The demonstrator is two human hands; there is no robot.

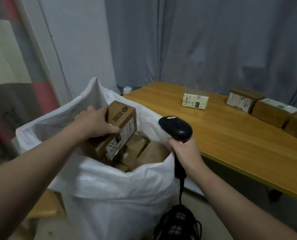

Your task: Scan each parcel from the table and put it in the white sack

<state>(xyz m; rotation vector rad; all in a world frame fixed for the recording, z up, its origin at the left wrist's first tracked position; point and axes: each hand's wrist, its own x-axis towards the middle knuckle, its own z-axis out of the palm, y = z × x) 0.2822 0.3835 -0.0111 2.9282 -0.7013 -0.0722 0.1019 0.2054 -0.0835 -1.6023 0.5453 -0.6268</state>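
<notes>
My left hand (94, 122) grips a brown cardboard parcel (122, 126) with a white label, held tilted inside the open mouth of the white sack (120, 187). Several brown parcels (144, 151) lie in the sack below it. My right hand (185, 154) holds a black barcode scanner (176, 129) by its handle, just right of the sack's rim, with its cable hanging down. On the wooden table (230, 139) stand a pale parcel with a label (195, 99) and a row of brown parcels (244, 99) at the far right.
Grey curtains hang behind the table. A black wire object (178, 224) sits on the floor below the scanner cable. A wooden stool (45, 205) stands left of the sack. A small white bottle (127, 89) is behind the sack.
</notes>
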